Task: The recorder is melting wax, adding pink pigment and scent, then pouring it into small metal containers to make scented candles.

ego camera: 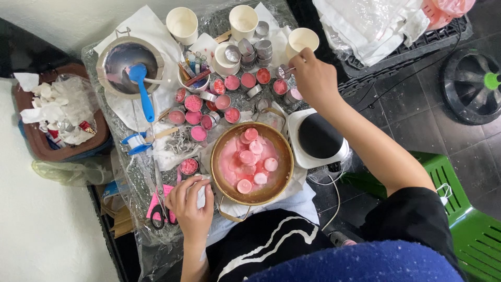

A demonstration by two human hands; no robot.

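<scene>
Pink wax discs float in a round brass-coloured pan at the centre of the work surface, partly melted into a pale pink pool. The step in hand appears to be filling small candle cups: the right hand, at 1 o'clock from the pan, has its fingers pinched together on a small silver metal cup, held just above the cluster of pink-filled tealight cups. The left hand, at 8 o'clock from the pan, has its fingers curled around a small white object; what it is cannot be told.

The next move, as judged, calls for a steady, level hand, since the held cup sits among closely packed filled cups that could be knocked over.

Outward from the pan:
- At 3 o'clock, touching the pan's side, a white electric hotplate with a black round top.
- At 12 o'clock, a stack of empty silver cups and three cream paper cups.
- At 10 o'clock, a grey metal bowl with a blue plastic spoon resting in it.
- At 9 o'clock, well apart, a brown tray of white scraps.
- At 8 o'clock, pink-handled scissors just beside the left hand.

The right forearm crosses above the hotplate; whether its top is hot cannot be told.
</scene>
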